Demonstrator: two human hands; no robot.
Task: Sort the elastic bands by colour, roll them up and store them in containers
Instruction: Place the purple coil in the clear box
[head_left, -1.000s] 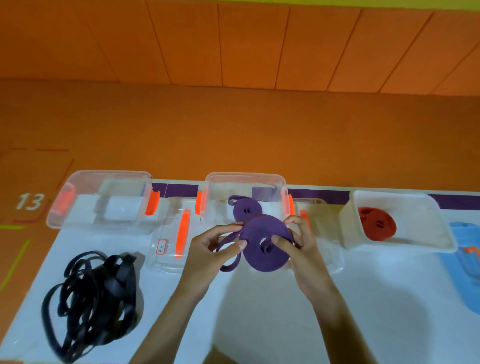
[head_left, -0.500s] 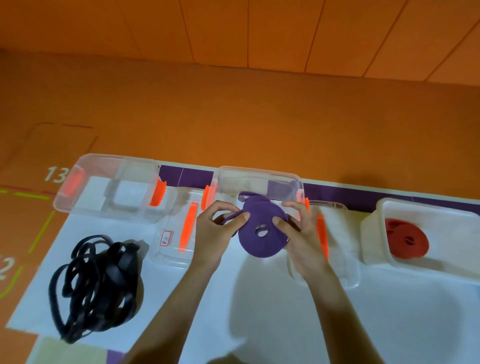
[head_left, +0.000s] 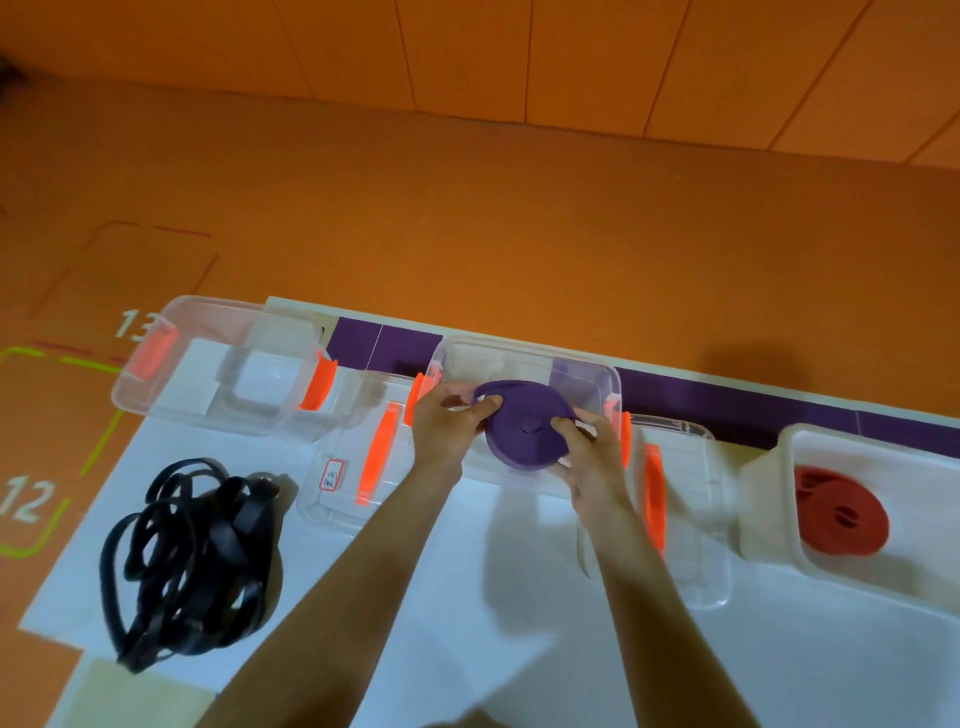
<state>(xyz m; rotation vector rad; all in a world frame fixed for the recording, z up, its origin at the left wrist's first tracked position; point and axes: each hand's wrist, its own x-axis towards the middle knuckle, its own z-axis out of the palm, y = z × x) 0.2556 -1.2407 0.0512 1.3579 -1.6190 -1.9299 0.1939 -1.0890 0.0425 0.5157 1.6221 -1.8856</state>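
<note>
A rolled purple band (head_left: 524, 426) is held over the near rim of the middle clear container (head_left: 524, 358). My left hand (head_left: 447, 423) grips its left edge, fingers curled over the top. My right hand (head_left: 589, 452) pinches its right side. The earlier purple roll inside that container is hidden behind the one I hold. A tangle of loose black bands (head_left: 189, 551) lies on the white table (head_left: 493, 623) at the left. Rolled red bands (head_left: 839, 512) lie in the white tub (head_left: 878, 457) at the right.
An empty clear container (head_left: 218, 358) with orange clips stands at the back left. Two clear lids with orange handles lie flat: the left lid (head_left: 358, 457) between the clear boxes, the right lid (head_left: 680, 509) beside my right forearm. Orange floor lies beyond the table's far edge.
Both hands have carried the purple roll forward from above the table to the middle container's opening. The loose tail seen earlier is now wound in.
</note>
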